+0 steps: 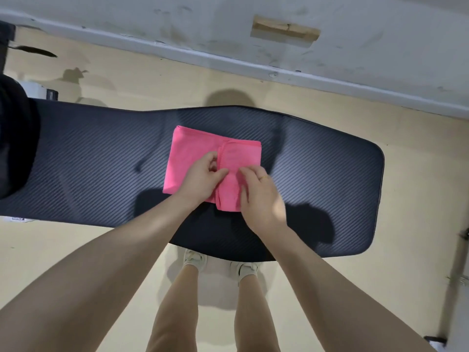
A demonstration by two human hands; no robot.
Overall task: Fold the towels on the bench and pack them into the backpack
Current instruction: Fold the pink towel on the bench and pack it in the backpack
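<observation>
Pink towel [193,158] lies partly folded on the middle of the dark padded bench [317,168], and both bare hands rest on its near portion. The left hand [203,177] has its fingers curled, pinching a fold of the cloth near the towel's centre, where a stitched hem runs from far to near. The right hand [261,191], with a gold ring [264,177] on one finger, lies just beside the left, its fingers bent and pressing down on the narrow folded flap that reaches toward the near edge of the bench; whether it grips the cloth or only presses it cannot be told. The two hands almost touch over the fold. The towel's far part lies flat, its left side one smooth panel and its right side a doubled layer with the hem showing. Both forearms reach in from the lower corners. The bench has a ribbed, diagonal-textured surface and runs left to right across a pale yellow floor [152,80]. At the left end sits a black object [15,138], only partly in view. Below the bench's near edge the person's legs and light shoes [194,259] show.
</observation>
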